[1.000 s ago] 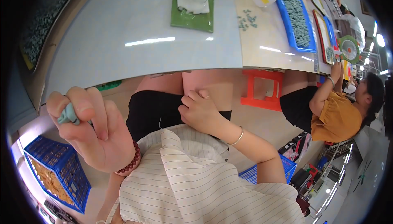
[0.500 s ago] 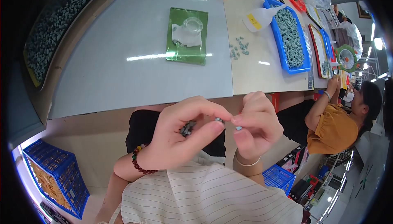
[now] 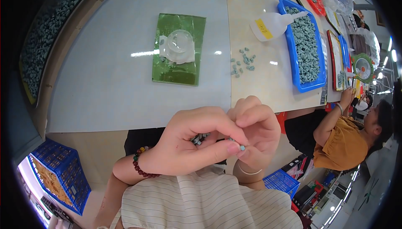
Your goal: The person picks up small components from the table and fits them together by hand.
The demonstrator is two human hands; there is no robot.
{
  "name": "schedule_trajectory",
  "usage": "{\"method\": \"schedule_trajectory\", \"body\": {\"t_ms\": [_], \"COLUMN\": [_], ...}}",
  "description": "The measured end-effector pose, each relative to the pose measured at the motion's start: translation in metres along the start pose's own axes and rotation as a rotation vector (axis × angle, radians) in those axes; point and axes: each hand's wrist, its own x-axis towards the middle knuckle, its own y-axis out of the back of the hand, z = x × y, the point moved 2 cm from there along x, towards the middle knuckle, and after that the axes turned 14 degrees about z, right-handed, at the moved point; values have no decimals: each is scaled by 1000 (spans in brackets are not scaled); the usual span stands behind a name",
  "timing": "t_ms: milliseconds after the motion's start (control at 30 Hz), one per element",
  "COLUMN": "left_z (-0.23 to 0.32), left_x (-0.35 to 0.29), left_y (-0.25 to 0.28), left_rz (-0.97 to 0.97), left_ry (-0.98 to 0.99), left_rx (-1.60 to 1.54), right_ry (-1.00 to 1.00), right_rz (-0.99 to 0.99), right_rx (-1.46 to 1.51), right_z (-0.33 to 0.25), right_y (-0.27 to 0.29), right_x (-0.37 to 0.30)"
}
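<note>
The person's left grip [image 3: 188,141] pinches a small blue-green stone [image 3: 243,148] between thumb and forefinger, with more stones [image 3: 200,138] inside its curled palm. Right beside it, the other grip [image 3: 263,130] is bent; I can't tell whether it pinches anything. Beyond both sits the counter [image 3: 96,95].

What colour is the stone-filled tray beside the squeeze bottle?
Blue. The tray shows best in the head view.

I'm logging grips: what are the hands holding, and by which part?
Left hand: small grey-green stones, cupped. Tiny pale-blue stone at its thumb tip: gripped part unclear. Right hand: cannot tell.
</note>
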Motion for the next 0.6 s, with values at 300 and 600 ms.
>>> {"method": "schedule_trajectory", "body": {"t_ms": [300,600], "left_z": [1,2], "left_x": [6,3], "left_y": [-2,-3], "left_rz": [-11,-8], "left_ry": [-60,-157], "left_rx": [152,290], "right_ry": [381,511], "right_rz": [-171,-72], "right_rx": [-345,-654], "right_z": [-16,-26], "right_y": [14,4], "right_x": [15,12]}}
